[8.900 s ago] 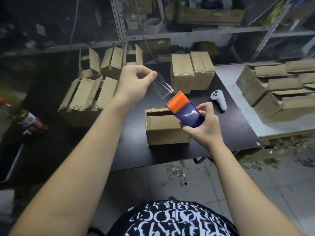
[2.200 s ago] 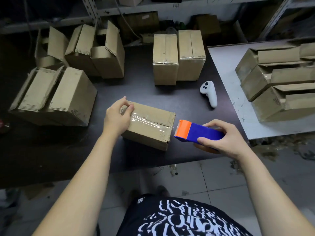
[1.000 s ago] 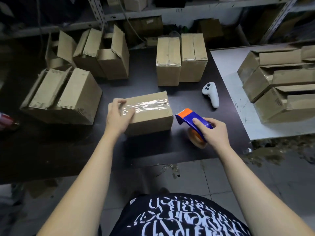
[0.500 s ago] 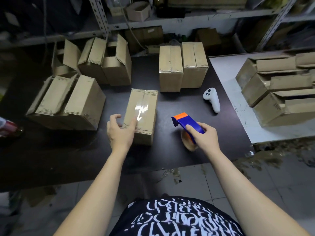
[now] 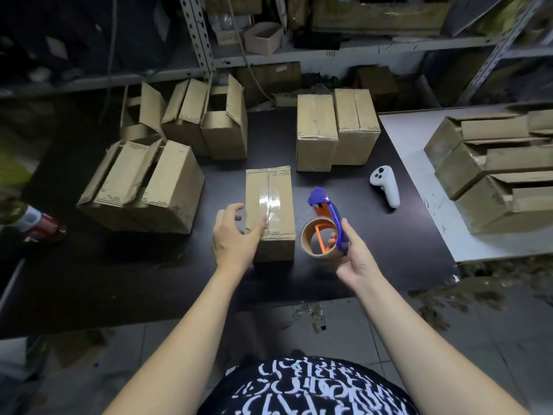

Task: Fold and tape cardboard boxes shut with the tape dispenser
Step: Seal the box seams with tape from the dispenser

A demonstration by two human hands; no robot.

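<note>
A closed cardboard box [image 5: 273, 193] lies lengthwise on the black table [image 5: 119, 274], with a shiny strip of clear tape along its top seam. My left hand [image 5: 232, 239] is at the box's near left corner, thumb on the top, fingers loosely spread beside it. To the right of the box my right hand [image 5: 354, 250] grips the blue and orange tape dispenser [image 5: 327, 218] by its handle, turned on its side so the brown tape roll's core faces me.
Two taped boxes [image 5: 335, 130] stand behind the box. Several open-flapped boxes [image 5: 143, 184] sit at the left and back left. A white controller [image 5: 386, 188] lies to the right. More boxes [image 5: 490, 163] rest on a white table on the right. Shelving stands behind.
The box was turned from crosswise to lengthwise and slid slightly away. My right hand has tipped the dispenser onto its side, nearer the box, showing the roll.
</note>
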